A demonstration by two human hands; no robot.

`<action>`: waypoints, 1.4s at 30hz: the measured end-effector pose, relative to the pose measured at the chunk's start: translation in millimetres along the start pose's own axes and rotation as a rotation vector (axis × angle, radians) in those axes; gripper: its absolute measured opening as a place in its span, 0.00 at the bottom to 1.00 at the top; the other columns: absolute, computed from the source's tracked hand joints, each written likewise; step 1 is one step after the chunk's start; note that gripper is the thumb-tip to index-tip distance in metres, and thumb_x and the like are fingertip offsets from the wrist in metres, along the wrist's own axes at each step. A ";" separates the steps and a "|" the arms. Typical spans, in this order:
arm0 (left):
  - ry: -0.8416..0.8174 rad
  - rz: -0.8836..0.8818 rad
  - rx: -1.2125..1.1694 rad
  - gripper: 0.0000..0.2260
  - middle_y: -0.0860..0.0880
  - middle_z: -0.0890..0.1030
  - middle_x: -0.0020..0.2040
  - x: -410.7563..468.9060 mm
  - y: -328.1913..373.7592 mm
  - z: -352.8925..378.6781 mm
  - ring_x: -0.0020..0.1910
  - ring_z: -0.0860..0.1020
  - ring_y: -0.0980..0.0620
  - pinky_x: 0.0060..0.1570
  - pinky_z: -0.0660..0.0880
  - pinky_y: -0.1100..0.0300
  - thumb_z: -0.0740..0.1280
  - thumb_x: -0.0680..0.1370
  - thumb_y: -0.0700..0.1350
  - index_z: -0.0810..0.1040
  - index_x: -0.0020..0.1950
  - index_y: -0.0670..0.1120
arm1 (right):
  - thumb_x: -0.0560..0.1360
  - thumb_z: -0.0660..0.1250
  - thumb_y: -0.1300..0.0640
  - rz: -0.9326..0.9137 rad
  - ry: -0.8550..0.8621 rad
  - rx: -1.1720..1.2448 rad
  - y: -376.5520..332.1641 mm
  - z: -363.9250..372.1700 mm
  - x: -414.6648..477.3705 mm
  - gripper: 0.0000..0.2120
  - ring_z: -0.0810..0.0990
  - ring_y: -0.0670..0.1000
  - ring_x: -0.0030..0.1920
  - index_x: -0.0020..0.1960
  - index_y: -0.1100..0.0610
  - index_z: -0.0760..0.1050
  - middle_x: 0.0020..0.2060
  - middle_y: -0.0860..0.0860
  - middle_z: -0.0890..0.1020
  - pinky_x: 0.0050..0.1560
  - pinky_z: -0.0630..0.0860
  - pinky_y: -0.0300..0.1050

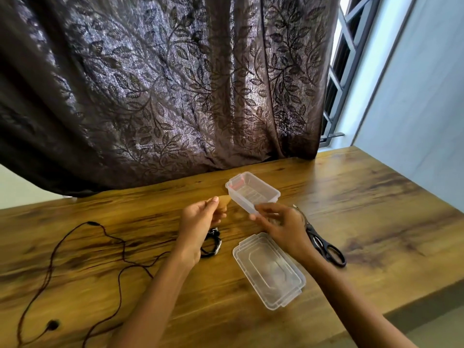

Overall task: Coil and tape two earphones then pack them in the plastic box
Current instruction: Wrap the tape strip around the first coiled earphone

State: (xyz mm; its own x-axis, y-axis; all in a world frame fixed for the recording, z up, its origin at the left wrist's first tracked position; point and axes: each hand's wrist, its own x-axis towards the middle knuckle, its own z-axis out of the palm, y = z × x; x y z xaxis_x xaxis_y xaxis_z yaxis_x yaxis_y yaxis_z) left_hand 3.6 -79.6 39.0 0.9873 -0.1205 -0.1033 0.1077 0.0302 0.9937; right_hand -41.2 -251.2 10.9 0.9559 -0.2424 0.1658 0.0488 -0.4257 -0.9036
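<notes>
The open clear plastic box (253,190) is at the middle of the wooden table. My right hand (282,227) pinches its near end between thumb and fingers. My left hand (200,222), just left of the box, holds a small tan piece of tape (224,200) between thumb and fingertips. A coiled black earphone (213,243) lies on the table below my left hand, partly hidden by the wrist. A second earphone (50,262) lies uncoiled across the left of the table, one earbud near the front edge. The box's clear lid (270,271) lies flat in front of my right hand.
Black-handled scissors (326,248) lie right of my right wrist, blades hidden under the hand. A dark leaf-patterned curtain (163,96) hangs onto the table's far edge. The wooden table (376,209) ends at the right near a pale wall and a window.
</notes>
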 end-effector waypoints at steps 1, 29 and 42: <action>-0.016 -0.003 0.000 0.09 0.43 0.83 0.46 -0.2 -0.3 0.2 0.44 0.80 0.50 0.50 0.77 0.56 0.62 0.79 0.45 0.80 0.44 0.45 | 0.68 0.71 0.50 0.019 -0.040 0.188 -13.9 5.8 -1.7 0.15 0.81 0.45 0.47 0.51 0.55 0.80 0.44 0.46 0.83 0.47 0.76 0.34; -0.103 -0.235 0.182 0.06 0.47 0.82 0.46 36.7 -28.1 -66.6 0.43 0.79 0.52 0.43 0.75 0.61 0.65 0.76 0.43 0.79 0.50 0.43 | 0.75 0.65 0.64 0.440 0.122 0.719 -14.2 72.5 30.2 0.03 0.77 0.46 0.34 0.43 0.61 0.76 0.34 0.52 0.78 0.41 0.77 0.41; 0.098 -0.089 0.954 0.19 0.47 0.79 0.57 75.6 -110.7 -46.5 0.56 0.77 0.49 0.49 0.76 0.58 0.70 0.73 0.51 0.76 0.60 0.44 | 0.80 0.55 0.53 0.528 0.132 0.702 29.2 126.3 15.8 0.16 0.81 0.55 0.40 0.48 0.65 0.74 0.41 0.61 0.82 0.43 0.79 0.45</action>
State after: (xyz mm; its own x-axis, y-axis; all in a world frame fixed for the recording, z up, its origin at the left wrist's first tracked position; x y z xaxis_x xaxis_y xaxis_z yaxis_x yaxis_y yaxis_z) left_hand 71.8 -45.9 -80.8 0.9901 0.0019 -0.1404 0.0857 -0.7998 0.5941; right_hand 11.9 -157.3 -62.8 0.8650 -0.3727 -0.3359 -0.1813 0.3919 -0.9019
